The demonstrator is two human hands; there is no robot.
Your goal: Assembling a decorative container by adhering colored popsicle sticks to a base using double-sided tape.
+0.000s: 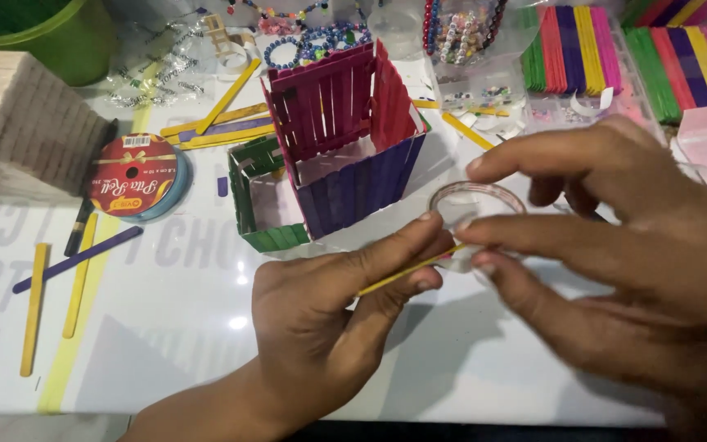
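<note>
My left hand (329, 315) pinches a yellow craft stick (407, 272) edge-on between thumb and fingers, low in the middle of the view. My right hand (623, 237) holds a clear roll of tape (475, 209), with its thumb and forefinger pressing at the tip of the stick. Just behind the hands stands a box of craft sticks (345, 139) with pink, red and purple walls, and a smaller green box (259, 200) joined to its left side.
Loose yellow and purple sticks (79, 258) lie at left on the white table (182, 327). A red ribbon spool (137, 176), a stack of plain wooden sticks (22, 123), a green bucket (59, 33), beads (312, 41) and trays of coloured sticks (574, 49) line the back.
</note>
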